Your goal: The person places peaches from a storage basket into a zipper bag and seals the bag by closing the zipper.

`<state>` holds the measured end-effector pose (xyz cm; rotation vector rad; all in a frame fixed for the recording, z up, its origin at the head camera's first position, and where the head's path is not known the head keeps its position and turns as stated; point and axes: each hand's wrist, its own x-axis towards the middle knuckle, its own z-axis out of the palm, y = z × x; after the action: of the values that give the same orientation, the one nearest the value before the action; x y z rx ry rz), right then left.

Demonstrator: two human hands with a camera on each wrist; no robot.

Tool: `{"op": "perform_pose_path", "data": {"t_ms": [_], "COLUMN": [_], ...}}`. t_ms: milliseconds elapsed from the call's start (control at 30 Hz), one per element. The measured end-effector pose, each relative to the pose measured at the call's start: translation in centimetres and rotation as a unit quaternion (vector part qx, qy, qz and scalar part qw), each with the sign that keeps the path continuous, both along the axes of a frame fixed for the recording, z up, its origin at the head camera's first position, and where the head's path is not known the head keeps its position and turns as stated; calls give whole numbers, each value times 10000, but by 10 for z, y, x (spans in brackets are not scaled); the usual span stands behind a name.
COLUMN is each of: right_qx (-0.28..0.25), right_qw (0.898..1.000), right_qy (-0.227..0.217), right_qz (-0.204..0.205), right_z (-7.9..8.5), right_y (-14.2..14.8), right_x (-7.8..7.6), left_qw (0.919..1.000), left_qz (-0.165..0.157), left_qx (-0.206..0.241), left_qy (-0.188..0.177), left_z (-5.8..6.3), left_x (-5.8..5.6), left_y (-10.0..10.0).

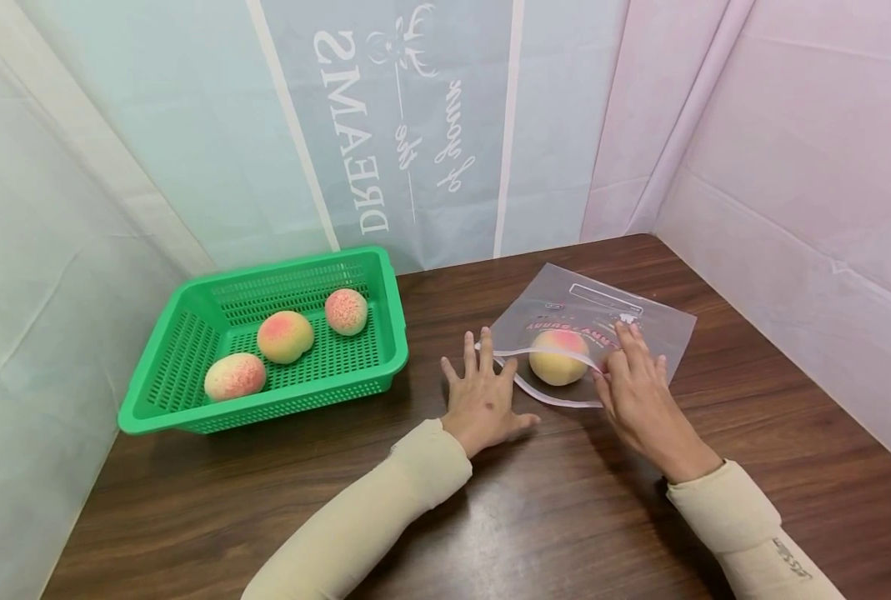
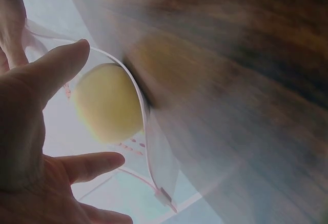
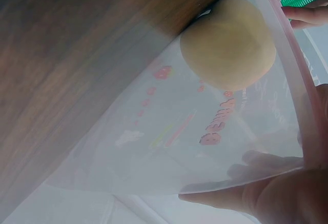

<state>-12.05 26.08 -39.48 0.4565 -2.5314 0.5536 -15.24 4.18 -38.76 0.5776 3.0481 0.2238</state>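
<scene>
A clear zip bag (image 1: 616,307) with printed lettering lies on the table, its mouth gaping toward the person. Just inside that mouth sits a yellow and pink peach (image 1: 558,360), seen through the film in the right wrist view. My right hand (image 1: 643,400) grips the bag at the right end of its mouth. With fingers spread, my left hand (image 1: 483,404) is at the bag's left corner and holds nothing; whether its fingertips touch the film I cannot tell. In the left wrist view a zip slider (image 2: 164,197) shows on the bag's edge.
To the left stands a green plastic basket (image 1: 265,408) with three peaches inside, one of them a yellow peach (image 1: 285,337). The brown wooden table (image 1: 325,467) is bounded by pale cloth (image 1: 453,225) behind and on both sides.
</scene>
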Motion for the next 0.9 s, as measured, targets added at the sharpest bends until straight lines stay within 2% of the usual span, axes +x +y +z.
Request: {"op": "perform_pose_path", "data": {"t_ms": [367,900], "right_qx": [-2,9], "right_qw": [10000,10000], "right_qy": [-38,22], "right_qz": [0,67], "right_z": [0,-1], "right_y": [0,-2], "right_x": [1,0], "left_qw": [9999,9994], "left_qz": [3,-160], "left_qx": [101,195], "left_qy": [-77,256], "left_z": [3,11], "left_x": [2,-2], "left_y": [-12,-31]}}
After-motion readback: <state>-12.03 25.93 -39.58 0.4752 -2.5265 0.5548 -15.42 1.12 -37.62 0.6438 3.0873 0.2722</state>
